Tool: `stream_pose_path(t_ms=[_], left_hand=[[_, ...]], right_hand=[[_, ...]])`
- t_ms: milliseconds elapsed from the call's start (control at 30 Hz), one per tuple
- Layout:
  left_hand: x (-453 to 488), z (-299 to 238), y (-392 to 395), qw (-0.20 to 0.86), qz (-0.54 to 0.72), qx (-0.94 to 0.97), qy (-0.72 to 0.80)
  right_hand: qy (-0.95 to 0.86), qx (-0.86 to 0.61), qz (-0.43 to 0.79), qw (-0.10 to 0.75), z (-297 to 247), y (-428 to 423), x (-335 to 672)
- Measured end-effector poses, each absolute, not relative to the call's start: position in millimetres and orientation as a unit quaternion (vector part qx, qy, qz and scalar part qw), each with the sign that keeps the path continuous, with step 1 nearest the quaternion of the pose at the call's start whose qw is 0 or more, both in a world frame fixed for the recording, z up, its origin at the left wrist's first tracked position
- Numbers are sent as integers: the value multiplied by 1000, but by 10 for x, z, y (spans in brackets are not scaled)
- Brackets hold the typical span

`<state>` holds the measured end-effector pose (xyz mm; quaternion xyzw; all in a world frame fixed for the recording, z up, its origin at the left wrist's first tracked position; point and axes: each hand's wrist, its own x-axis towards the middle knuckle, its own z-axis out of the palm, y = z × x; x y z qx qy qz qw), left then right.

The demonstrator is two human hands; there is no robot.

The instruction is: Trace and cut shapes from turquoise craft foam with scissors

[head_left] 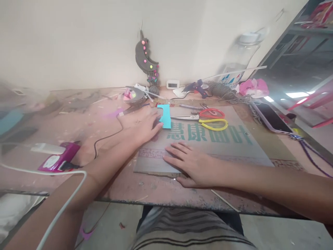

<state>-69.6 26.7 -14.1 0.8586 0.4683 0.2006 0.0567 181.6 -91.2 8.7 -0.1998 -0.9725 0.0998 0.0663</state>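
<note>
My left hand [151, 121] reaches over the table, thumb apart from the fingers. Its thumb and fingertips touch the left edge of a small bright blue piece of paper [165, 117], partly covering it. My right hand [194, 163] lies flat and spread on the near part of a whitish translucent sheet [156, 159], through which green Chinese characters show. Beyond the right hand, scissors [186, 117] with one red and one yellow handle loop lie on the sheet, blades pointing left toward the blue paper.
Cardboard [281, 149] shows under the sheet. A phone [272, 117] lies right, near grey twine [221, 91] and a plastic bottle [244, 57]. At left is a magenta power adapter [60, 158]; a white cable [70, 198] crosses my left arm. A decorated crescent [143, 59] stands against the wall.
</note>
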Motion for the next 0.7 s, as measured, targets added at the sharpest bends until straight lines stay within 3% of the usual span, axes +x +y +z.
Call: stream_pose_path(t_ms=[100,233,333,400,467,533,700], left_hand=[[-702,-187,322,60,210,856,469],[-684,-184,334,63,210,855,469],[-665,-176,315,65,206,853,475],[-648,-171,313,66,205,851,480],[-653,-167,333,62,212,843,491],[-712,-162,372,53,222,828,513],[-1153,-157,383,68,182,831,521]], right_hand=[[-981,-74,157,91,20,-937,1633],[-960,-35,276,35,168,-976,1364],[-880,17,474,-21,363,-927,1321],[-833,-54,549,28,443,-845,1336],[-872,-102,464,120,443,-725,1318],[-934,-95,302,166,369,-578,1238],[-980,-73,130,128,100,-226,886]])
